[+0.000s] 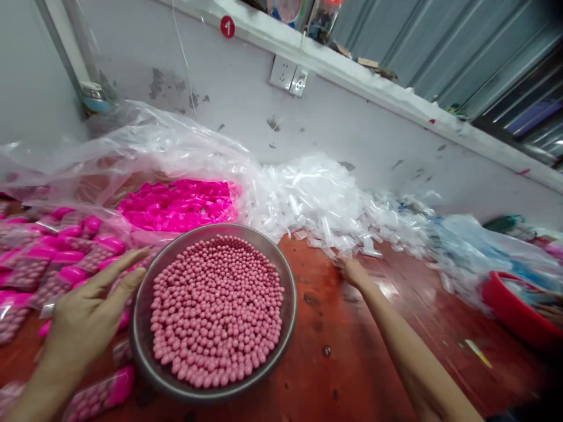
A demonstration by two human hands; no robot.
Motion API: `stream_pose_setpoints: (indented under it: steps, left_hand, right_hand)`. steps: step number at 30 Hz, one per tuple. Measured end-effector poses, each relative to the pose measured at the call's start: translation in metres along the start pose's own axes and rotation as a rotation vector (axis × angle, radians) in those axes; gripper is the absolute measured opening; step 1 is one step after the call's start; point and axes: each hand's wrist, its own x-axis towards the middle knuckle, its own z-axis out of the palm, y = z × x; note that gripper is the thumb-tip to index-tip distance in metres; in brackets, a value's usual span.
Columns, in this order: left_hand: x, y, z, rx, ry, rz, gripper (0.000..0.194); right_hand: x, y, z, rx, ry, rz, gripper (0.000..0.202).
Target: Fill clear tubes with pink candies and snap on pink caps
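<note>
A steel bowl point(288, 293) full of small pink beads point(217, 310) sits on the red-brown table. My left hand point(85, 313) is at the bowl's left side, thumb and index finger stretched apart near the rim; I cannot tell whether they touch it. Under and beyond this hand lie clear containers of pink beads with bright pink caps point(94, 398). My right hand point(350, 271) reaches to the near edge of a heap of clear plastic containers point(323, 187). Its fingers are small and blurred, so any hold on a container cannot be made out.
Loose bright pink caps point(178, 205) lie in a large clear plastic bag point(176, 138) behind the bowl. At the right stands a red basin point(512, 305), with what looks like another person's hand point(549, 308) at it. A wall with a socket point(282, 73) bounds the table's back.
</note>
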Motion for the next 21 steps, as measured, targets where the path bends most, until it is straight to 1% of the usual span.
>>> stream_pose_setpoints:
  steps: [2,4,6,7,9,11,12,13,14,16,17,18,19,21]
  left_hand:
    - [-0.011,0.011,0.007,-0.055,-0.053,0.006,0.032]
    - [-0.018,0.016,0.016,-0.144,-0.096,0.070,0.033]
    - [-0.022,0.016,0.023,-0.204,-0.113,0.149,0.031]
    - [-0.022,0.015,0.027,-0.214,-0.102,0.180,0.031]
    - [-0.023,0.013,0.031,-0.211,-0.101,0.218,0.030]
    - [-0.022,0.013,0.032,-0.208,-0.110,0.238,0.029]
    - [-0.022,0.014,0.031,-0.208,-0.117,0.241,0.029]
    - [-0.022,0.015,0.031,-0.210,-0.122,0.241,0.029]
    - [-0.022,0.015,0.030,-0.212,-0.124,0.242,0.028]
    - [-0.022,0.016,0.030,-0.218,-0.125,0.241,0.028]
    - [-0.022,0.015,0.029,-0.224,-0.123,0.240,0.028]
    - [-0.022,0.015,0.029,-0.232,-0.119,0.239,0.028]
    - [-0.022,0.014,0.029,-0.243,-0.114,0.238,0.028]
    - [-0.022,0.013,0.029,-0.261,-0.096,0.243,0.028]
  right_hand:
    - [0.001,0.010,0.006,-0.051,-0.011,-0.022,0.017]
    - [0.003,0.013,0.009,-0.076,-0.010,-0.057,0.015]
    - [0.005,0.004,0.009,-0.072,0.001,-0.111,0.016]
    - [0.006,-0.005,0.008,-0.059,0.012,-0.146,0.019]
    - [0.002,-0.036,0.004,-0.010,0.041,-0.244,0.026]
    - [-0.010,-0.082,0.001,0.066,0.051,-0.418,0.028]
    - [-0.019,-0.108,0.001,0.142,0.029,-0.626,0.027]
    - [-0.028,-0.135,0.002,0.188,-0.027,-0.830,0.025]
    - [-0.038,-0.162,0.005,0.196,-0.094,-1.004,0.023]
    - [-0.054,-0.209,0.017,0.102,-0.203,-1.269,0.022]
    - [-0.061,-0.228,0.026,0.019,-0.271,-1.338,0.022]
    - [-0.066,-0.244,0.037,-0.041,-0.333,-1.377,0.022]
    - [-0.071,-0.257,0.048,-0.082,-0.388,-1.402,0.020]
    - [-0.081,-0.274,0.069,-0.101,-0.473,-1.424,0.016]
